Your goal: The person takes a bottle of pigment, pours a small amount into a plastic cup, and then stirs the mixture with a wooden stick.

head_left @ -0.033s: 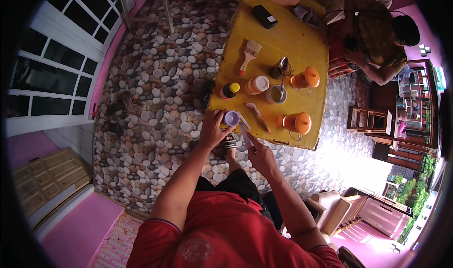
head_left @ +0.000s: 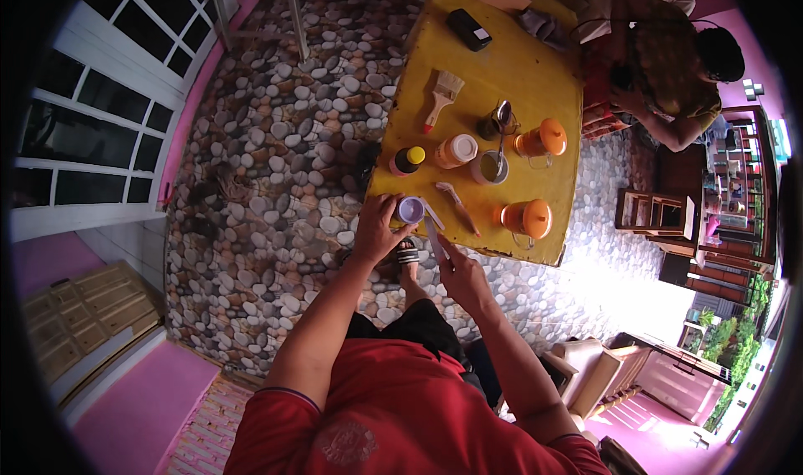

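Note:
At the near left corner of the yellow table, my left hand (head_left: pixel 377 228) is closed round a small lilac cup (head_left: pixel 411 209), its open top facing up. My right hand (head_left: pixel 466 280) grips a knife-like tool with a pale flat blade (head_left: pixel 435 239), its tip beside the cup. A light-coloured strip (head_left: pixel 434 214) lies against the cup's right side; what it is I cannot make out. Just beyond stands a dark bottle with a yellow cap (head_left: pixel 407 160). To the right a slim paintbrush (head_left: pixel 457 209) lies on the table.
On the yellow table (head_left: pixel 493 69) are a white-lidded orange jar (head_left: pixel 457 150), an open pot (head_left: pixel 488 166), a dark cup with a utensil (head_left: pixel 495 121), two orange-lidded pitchers (head_left: pixel 542 139), a wide paintbrush (head_left: pixel 442 100) and a black box (head_left: pixel 468 30). Another person (head_left: pixel 669 74) sits at the far right.

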{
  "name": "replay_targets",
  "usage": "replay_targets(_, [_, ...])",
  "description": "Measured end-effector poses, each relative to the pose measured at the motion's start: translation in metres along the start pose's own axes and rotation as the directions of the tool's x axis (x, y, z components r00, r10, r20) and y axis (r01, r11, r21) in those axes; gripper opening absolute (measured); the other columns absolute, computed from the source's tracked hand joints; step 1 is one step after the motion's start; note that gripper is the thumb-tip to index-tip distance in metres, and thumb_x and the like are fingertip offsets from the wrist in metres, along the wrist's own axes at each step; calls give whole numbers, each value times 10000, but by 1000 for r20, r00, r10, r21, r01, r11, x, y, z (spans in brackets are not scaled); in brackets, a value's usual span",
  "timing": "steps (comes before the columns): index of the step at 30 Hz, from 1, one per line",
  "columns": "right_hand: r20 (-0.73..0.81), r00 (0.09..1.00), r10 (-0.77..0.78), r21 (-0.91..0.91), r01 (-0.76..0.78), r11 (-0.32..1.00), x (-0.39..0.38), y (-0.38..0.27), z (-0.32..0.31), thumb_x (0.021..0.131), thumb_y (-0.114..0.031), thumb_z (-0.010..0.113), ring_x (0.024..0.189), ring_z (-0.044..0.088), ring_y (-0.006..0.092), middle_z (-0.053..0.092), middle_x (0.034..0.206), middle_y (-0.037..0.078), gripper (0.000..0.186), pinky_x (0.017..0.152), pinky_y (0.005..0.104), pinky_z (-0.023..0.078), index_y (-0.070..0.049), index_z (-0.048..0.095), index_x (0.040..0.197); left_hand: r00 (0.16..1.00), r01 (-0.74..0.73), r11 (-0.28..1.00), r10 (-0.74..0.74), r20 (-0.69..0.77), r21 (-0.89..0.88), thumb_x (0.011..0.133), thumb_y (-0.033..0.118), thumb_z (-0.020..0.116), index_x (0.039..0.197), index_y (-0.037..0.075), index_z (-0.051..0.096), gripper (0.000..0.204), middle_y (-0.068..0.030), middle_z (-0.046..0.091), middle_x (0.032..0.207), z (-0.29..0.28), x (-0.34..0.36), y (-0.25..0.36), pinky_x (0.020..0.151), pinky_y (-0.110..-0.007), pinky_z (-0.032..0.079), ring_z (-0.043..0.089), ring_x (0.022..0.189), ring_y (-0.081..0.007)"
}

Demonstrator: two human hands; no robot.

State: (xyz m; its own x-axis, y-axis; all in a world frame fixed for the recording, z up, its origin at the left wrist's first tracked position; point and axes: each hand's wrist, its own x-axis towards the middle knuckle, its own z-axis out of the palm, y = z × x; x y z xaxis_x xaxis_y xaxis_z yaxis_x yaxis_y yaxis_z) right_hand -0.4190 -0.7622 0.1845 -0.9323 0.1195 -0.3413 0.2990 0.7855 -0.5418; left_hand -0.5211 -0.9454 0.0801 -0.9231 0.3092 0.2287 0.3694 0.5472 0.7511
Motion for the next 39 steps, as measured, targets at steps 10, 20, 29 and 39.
replay_targets(10, [66, 996, 57, 28, -59, 998, 2, -6, -8, 963, -172, 561, 680, 707, 386, 679, 739, 248, 468, 662, 480, 546, -158, 571, 1430, 1000, -7, 1000, 6, -3, -23, 740, 296, 869, 1226, 42, 615, 605, -137, 595, 1169, -1, 3, 0, 978, -465, 464, 573, 1119, -346])
replay_targets(20, [64, 998, -8, -68, 12, 998, 13, -13, -21, 948, -180, 590, 904, 704, 425, 708, 969, 265, 393, 801, 497, 549, -145, 652, 1334, 1000, -22, 999, 22, -14, -28, 731, 283, 873, 1219, 38, 615, 604, -138, 597, 1178, 0, 3, -1, 992, -457, 461, 572, 1122, -351])
replay_targets(29, [202, 977, -64, 38, 57, 998, 28, 0, -35, 926, -117, 574, 923, 696, 418, 698, 1022, 256, 446, 823, 494, 540, -128, 608, 1371, 1000, -23, 999, 22, -17, -39, 723, 280, 869, 1202, 44, 622, 589, -130, 650, 1144, 3, 4, -3, 1009, -459, 447, 584, 1109, -348])
replay_targets(39, [215, 968, -129, 503, 4, 864, 18, 78, 28, 1024, -98, 522, 551, 573, 122, 577, 686, 60, 480, 568, 302, 493, -128, 494, 1503, 1000, -18, 1000, 17, -18, -17, 719, 260, 863, 1203, 52, 617, 582, -130, 656, 1153, 3, 5, 2, 1012, -463, 447, 595, 1115, -344])
